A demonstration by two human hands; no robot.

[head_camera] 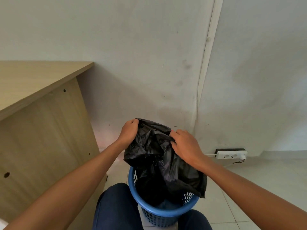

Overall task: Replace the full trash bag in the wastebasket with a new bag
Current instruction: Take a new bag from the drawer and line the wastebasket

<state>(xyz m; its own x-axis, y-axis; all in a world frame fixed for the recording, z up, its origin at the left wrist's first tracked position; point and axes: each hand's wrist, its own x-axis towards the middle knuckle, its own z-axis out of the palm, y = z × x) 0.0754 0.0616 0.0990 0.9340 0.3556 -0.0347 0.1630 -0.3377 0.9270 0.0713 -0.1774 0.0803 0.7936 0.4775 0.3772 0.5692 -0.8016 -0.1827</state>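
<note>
Head view, then: what is hidden from you?

Mostly the fingertips. Both hands sink into the folds of the black trash bag (154,156), so the tips are lost in the plastic. The inside of the blue wastebasket (157,219) is a dark hollow. I cannot tell what lies in it, nor whether the bag itself holds anything. The basket's foot is cut off between the person's knees (116,208) at the near edge.

And the hands themselves?

The left hand (128,130) has its fingers curled over the bag's far left top edge and grips it. The right hand (186,146) lies on the bag's right side, fingers bent into the crumpled plastic, gripping a fold there.

Where is the bag relative to them?

Its top is between the two hands, raised above the basket. From there it hangs down and nearer. Its lower part drops inside the rim, and one corner drapes over the rim on the right.

Anything else cut off?

The wooden desk (41,113) at the left runs out of the picture. A white power strip (231,154) lies on the floor by the far wall, right of the basket. A thin dark wire beside it is too small to make out.
</note>
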